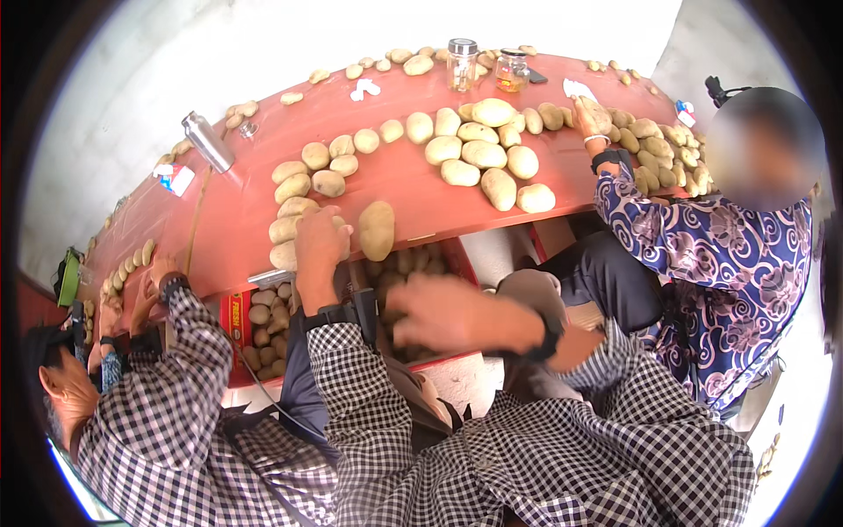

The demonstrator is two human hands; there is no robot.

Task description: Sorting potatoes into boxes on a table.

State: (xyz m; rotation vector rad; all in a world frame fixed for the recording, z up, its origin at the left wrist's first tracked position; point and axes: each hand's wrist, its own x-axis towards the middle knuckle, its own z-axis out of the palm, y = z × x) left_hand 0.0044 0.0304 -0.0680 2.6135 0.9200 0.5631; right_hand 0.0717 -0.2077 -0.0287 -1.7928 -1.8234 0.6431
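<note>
My left hand (321,244) rests at the red table's near edge, its fingers curled around a potato (338,222) that is partly hidden. Close on its left, a bent row of potatoes (292,189) runs away from me and curves right. A larger potato (377,230) appears at the table edge, right of that hand, and overlaps the edge in the picture. My right hand (441,313) is blurred by motion in front of a red carton (461,263) of potatoes below the table. Whether its fingers hold anything is not visible.
A cluster of potatoes (484,155) lies mid-table; a bigger pile (658,151) is near a co-worker's hand (591,118) at right. Another person (145,408) works at left. A steel bottle (207,141) and glass jars (512,70) stand farther back. Another carton (237,323) holds potatoes below.
</note>
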